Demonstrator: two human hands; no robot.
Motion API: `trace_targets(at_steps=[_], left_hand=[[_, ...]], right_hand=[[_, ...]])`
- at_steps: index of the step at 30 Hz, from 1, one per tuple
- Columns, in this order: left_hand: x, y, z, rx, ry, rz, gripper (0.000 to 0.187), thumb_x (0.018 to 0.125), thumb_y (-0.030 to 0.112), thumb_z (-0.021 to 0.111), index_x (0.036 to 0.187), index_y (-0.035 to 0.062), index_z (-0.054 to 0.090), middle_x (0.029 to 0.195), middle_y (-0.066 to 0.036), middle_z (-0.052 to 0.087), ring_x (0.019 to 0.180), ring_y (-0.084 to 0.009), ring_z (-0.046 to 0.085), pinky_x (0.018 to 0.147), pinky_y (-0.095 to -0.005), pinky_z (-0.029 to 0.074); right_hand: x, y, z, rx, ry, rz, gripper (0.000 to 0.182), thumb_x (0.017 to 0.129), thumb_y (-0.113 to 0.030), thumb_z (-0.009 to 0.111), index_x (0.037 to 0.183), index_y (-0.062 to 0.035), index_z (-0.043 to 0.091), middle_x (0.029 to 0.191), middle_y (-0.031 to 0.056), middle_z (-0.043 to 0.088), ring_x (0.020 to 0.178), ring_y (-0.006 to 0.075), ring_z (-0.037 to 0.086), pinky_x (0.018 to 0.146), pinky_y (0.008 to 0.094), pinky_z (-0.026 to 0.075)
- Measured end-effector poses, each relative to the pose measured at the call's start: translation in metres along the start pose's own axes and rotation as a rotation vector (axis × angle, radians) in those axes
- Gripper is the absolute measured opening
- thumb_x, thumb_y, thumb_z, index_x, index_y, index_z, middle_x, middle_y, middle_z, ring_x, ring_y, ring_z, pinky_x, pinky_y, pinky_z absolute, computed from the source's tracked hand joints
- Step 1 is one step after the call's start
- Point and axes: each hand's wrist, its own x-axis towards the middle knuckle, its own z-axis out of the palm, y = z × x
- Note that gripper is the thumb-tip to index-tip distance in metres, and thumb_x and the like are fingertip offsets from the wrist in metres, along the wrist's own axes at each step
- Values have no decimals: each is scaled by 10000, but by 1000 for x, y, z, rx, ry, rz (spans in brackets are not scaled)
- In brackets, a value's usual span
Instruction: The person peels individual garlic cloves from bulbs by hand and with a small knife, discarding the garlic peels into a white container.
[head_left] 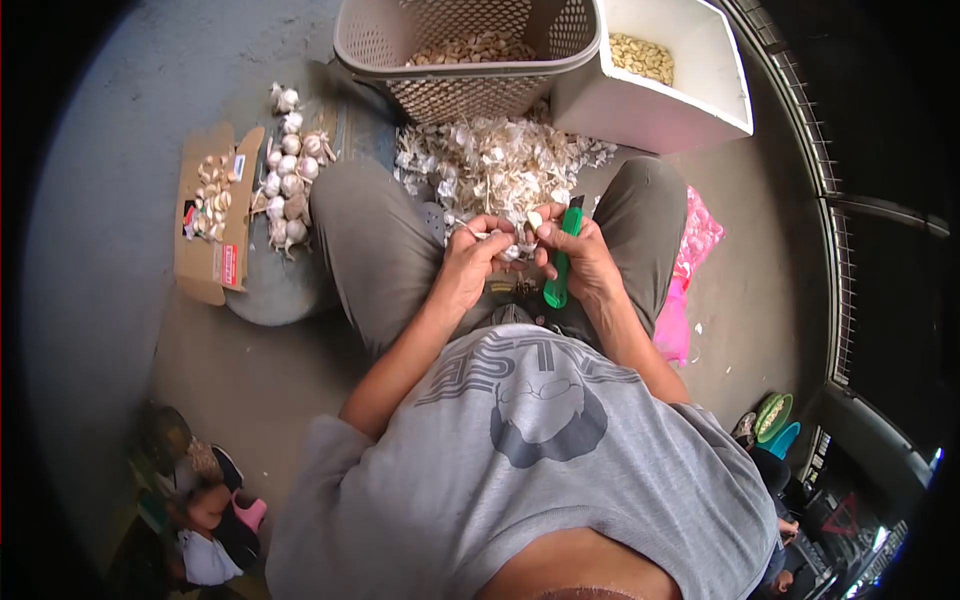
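Between my knees, my right hand [583,258] is closed around a green box cutter [558,280], its dark blade end pointing away from me. A pale garlic clove [535,219] sits at that hand's thumb and fingertips. Close beside it, my left hand [476,262] is closed, fingers bent around a partly broken garlic bulb [512,250] that my fingers partly cover. Just beyond both hands lies a large heap of papery garlic skins [490,165] on the floor.
Whole garlic bulbs [290,185] and a cardboard box [237,262] with loose cloves lie at left. Behind the skins stand a perforated basket [440,95] and a white foam box [640,115], both holding cloves. A pink bag [675,325] lies at right. Other people sit in the lower corners.
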Motion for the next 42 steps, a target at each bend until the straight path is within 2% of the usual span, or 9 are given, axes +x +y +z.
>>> trace_targets(at_steps=[7,10,14,20,22,28,34,40,42], left_hand=[[-6,8,10,-44,51,59,200,953,75,611,1119,-36,614,948,-61,643,839,-142,649,816,-401,644],[-1,2,-2,-71,12,106,213,950,64,604,1132,-47,608,992,-85,646,868,-149,655,854,-411,634],[-5,7,-2,-187,-39,110,278,967,76,564,1196,-80,592,1036,-112,651,924,-179,669,932,-428,604],[-5,11,-1,-203,-14,162,313,1021,169,578,1235,-56,611,1049,-101,694,918,-165,681,910,-363,595],[-7,11,0,-162,17,159,316,1034,216,593,1231,-28,631,1029,-78,697,900,-144,679,863,-330,599],[-10,10,0,-138,9,155,314,1058,305,572,1163,18,644,905,-43,671,739,-121,669,573,-293,557],[-10,8,-2,-185,107,196,269,1045,311,594,1060,46,635,835,-34,647,613,-149,633,478,-297,512],[-12,11,-12,-208,202,161,274,1048,326,570,995,68,646,831,-30,630,629,-172,626,475,-320,492],[-10,11,-13,-177,182,174,292,1053,355,559,1013,77,641,838,-29,630,643,-171,629,502,-322,502]], right_hand=[[2,-8,5,-60,42,-5,292,913,-85,740,1170,11,637,867,71,693,594,121,642,435,232,454],[12,-58,11,-271,170,-257,291,906,-127,749,1159,-5,671,809,49,680,557,113,611,438,243,459],[41,-143,-14,-72,23,-591,608,1011,-208,640,1487,48,361,1204,201,675,553,72,538,444,205,431],[4,-64,38,-1133,-13,-236,309,939,-172,745,1189,1,690,995,122,738,633,111,611,561,274,492],[8,-14,29,-1197,-209,-569,282,939,-164,741,1142,26,694,902,130,731,693,158,648,645,327,518],[-2,-2,59,-1140,-135,-355,302,940,-159,725,1157,37,651,855,157,714,735,257,684,679,372,528],[5,11,54,-1550,-234,-812,188,889,-70,697,1024,8,593,886,210,664,751,432,659,646,464,519],[3,19,41,-1437,-276,-580,152,888,-9,679,1030,0,627,901,209,684,794,384,681,686,407,531],[2,11,39,-1218,-79,-397,201,880,21,684,1073,5,629,906,133,672,846,273,660,776,360,514]])
